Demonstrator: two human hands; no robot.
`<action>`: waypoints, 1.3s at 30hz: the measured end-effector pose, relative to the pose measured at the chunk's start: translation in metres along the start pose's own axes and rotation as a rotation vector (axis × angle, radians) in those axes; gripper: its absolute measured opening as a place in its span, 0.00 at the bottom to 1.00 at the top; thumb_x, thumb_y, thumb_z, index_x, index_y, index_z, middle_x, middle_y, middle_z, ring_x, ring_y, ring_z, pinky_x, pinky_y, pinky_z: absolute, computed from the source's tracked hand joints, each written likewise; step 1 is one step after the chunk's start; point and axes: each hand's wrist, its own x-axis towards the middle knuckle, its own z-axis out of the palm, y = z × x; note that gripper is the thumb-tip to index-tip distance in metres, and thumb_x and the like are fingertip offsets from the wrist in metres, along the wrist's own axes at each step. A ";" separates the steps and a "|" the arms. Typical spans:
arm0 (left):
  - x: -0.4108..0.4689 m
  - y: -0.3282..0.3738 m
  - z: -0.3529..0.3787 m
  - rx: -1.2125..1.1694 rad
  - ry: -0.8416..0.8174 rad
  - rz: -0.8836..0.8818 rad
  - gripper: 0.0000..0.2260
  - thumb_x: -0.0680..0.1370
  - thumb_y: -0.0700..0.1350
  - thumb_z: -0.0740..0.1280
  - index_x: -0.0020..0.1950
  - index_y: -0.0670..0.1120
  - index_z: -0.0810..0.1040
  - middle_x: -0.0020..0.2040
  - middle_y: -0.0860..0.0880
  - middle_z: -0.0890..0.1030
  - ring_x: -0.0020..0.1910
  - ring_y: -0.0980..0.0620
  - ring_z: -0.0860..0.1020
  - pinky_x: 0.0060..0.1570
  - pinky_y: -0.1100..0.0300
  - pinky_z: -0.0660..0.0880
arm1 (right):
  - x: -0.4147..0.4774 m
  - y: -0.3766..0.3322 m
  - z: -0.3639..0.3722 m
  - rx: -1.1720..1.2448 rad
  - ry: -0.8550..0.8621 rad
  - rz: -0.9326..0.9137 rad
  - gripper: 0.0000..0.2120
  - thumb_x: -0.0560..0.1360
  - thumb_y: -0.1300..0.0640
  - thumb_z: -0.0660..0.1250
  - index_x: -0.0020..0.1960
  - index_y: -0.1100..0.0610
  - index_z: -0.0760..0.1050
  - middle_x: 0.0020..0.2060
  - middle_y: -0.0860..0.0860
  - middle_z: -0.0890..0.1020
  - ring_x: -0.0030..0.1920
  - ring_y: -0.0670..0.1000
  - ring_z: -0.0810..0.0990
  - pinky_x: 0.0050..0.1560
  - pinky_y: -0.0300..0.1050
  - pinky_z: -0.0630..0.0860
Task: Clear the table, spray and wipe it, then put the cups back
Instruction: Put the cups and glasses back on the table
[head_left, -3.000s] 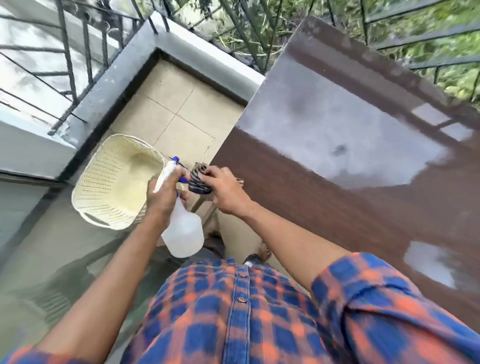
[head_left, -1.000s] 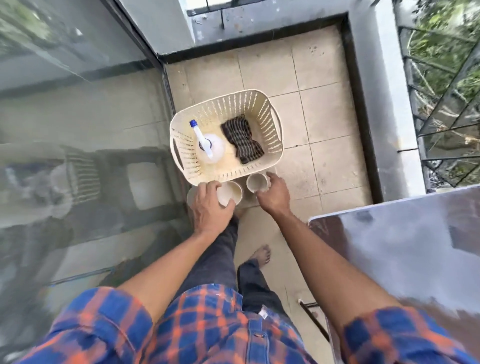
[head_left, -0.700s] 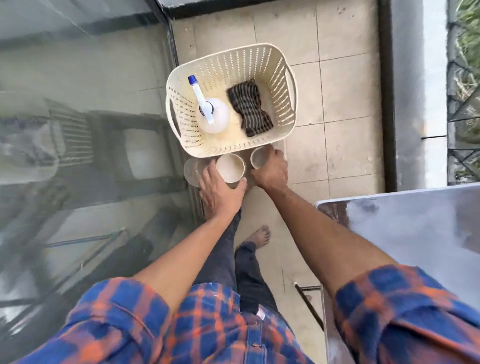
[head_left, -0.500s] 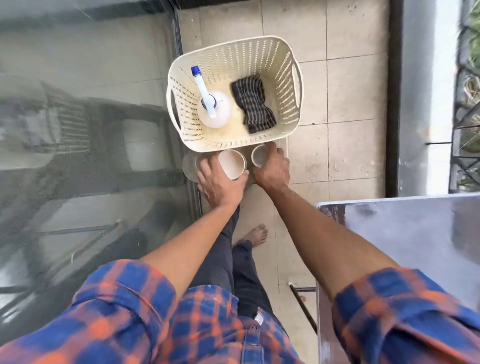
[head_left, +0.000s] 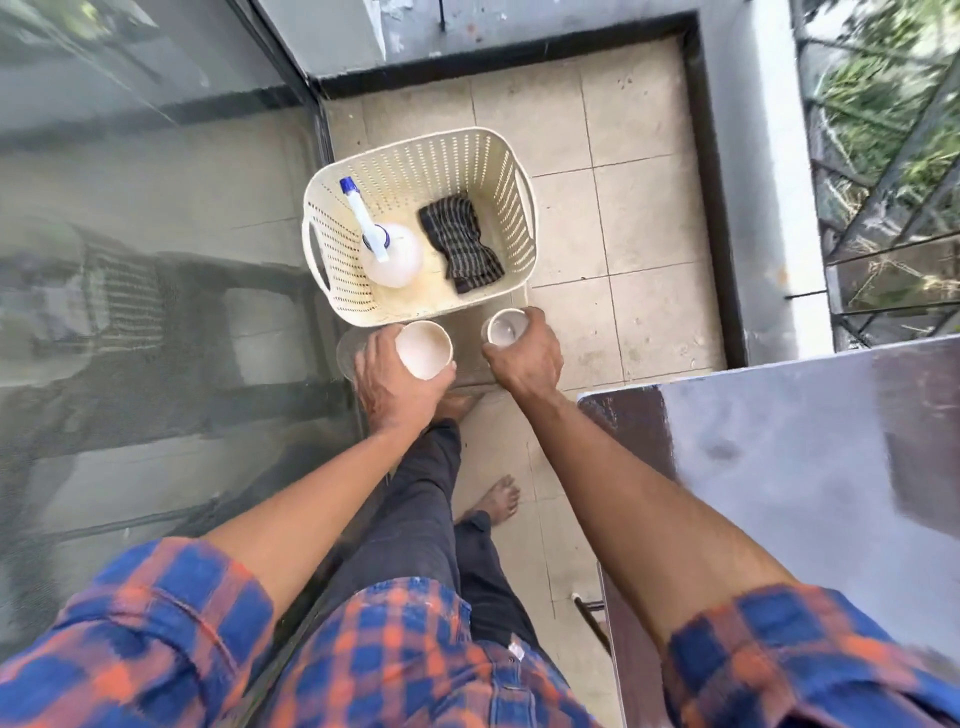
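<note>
My left hand (head_left: 395, 384) grips a wide cream cup (head_left: 423, 348) from its side, held just above the floor. My right hand (head_left: 524, 358) grips a smaller cream cup (head_left: 503, 327) next to it. Both cups are upright with their mouths facing up. Right behind them stands a cream perforated basket (head_left: 519, 208) on the tiled floor. In it are a white spray bottle (head_left: 389, 249) with a blue nozzle and a dark striped cloth (head_left: 460, 244). The brown glossy table (head_left: 810, 457) shows at the right, its top shiny.
A glass wall (head_left: 156, 260) runs along the left, close to my left hand. A grey ledge (head_left: 748, 182) and a metal railing (head_left: 883, 171) close off the far and right sides. My bare feet (head_left: 498, 499) stand on the tiles between glass and table.
The spray bottle and cloth left my hands and now lie in the basket. Both hands took hold of the cups by the basket and have lifted them slightly toward me.
</note>
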 end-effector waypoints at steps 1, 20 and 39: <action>-0.004 0.002 -0.005 -0.003 -0.002 0.031 0.35 0.63 0.59 0.79 0.65 0.48 0.74 0.61 0.47 0.79 0.60 0.42 0.73 0.60 0.47 0.71 | -0.005 0.000 -0.005 0.017 0.007 -0.004 0.36 0.66 0.51 0.76 0.71 0.51 0.68 0.59 0.54 0.81 0.60 0.59 0.79 0.60 0.51 0.74; -0.101 0.133 -0.059 -0.303 -0.115 0.436 0.32 0.68 0.51 0.82 0.66 0.43 0.74 0.62 0.42 0.78 0.61 0.41 0.76 0.61 0.48 0.74 | -0.182 0.109 -0.189 0.389 0.344 -0.175 0.26 0.63 0.36 0.69 0.60 0.37 0.72 0.50 0.35 0.80 0.47 0.38 0.76 0.48 0.35 0.72; -0.260 0.351 0.143 0.038 -0.759 1.137 0.33 0.68 0.57 0.81 0.67 0.44 0.75 0.62 0.43 0.78 0.65 0.41 0.73 0.67 0.44 0.68 | -0.205 0.363 -0.333 0.398 0.790 0.414 0.32 0.63 0.33 0.67 0.66 0.35 0.63 0.59 0.45 0.75 0.59 0.55 0.78 0.54 0.48 0.73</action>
